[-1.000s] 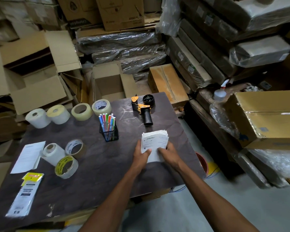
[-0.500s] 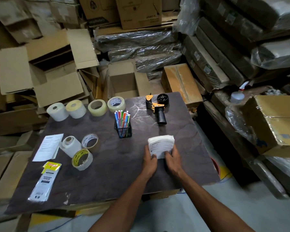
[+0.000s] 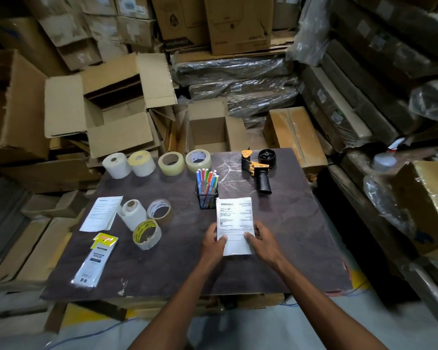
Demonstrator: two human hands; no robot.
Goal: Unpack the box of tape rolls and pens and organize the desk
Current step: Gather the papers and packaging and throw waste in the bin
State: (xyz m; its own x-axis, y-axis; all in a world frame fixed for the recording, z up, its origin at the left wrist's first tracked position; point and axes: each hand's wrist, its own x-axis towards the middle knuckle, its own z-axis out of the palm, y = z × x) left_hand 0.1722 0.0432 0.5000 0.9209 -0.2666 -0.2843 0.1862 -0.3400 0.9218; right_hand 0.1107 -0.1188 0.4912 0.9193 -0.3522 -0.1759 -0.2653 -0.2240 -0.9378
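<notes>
A stack of white printed papers (image 3: 234, 218) lies on the dark desk (image 3: 288, 236). My left hand (image 3: 213, 245) grips its left edge and my right hand (image 3: 262, 242) its right edge. A black mesh cup of coloured pens (image 3: 207, 190) stands just behind the papers. Several tape rolls line the far edge, among them a white roll (image 3: 116, 165) and a clear roll (image 3: 198, 160). Three more rolls cluster at the left: a white one (image 3: 132, 214), a brown one (image 3: 159, 210) and a yellow-printed one (image 3: 147, 234). A black and orange tape dispenser (image 3: 258, 168) lies at the back right.
A white sheet (image 3: 101, 213) and a plastic packet with a yellow label (image 3: 96, 261) lie at the desk's left. An open cardboard box (image 3: 210, 130) stands behind the desk. Stacked cartons and wrapped bundles crowd all sides; a taped box (image 3: 430, 205) sits at the right.
The paper stack has come down from a tilted, raised position to lie flat on the desk between both hands. The camera view has shifted, so everything sits further right in frame.
</notes>
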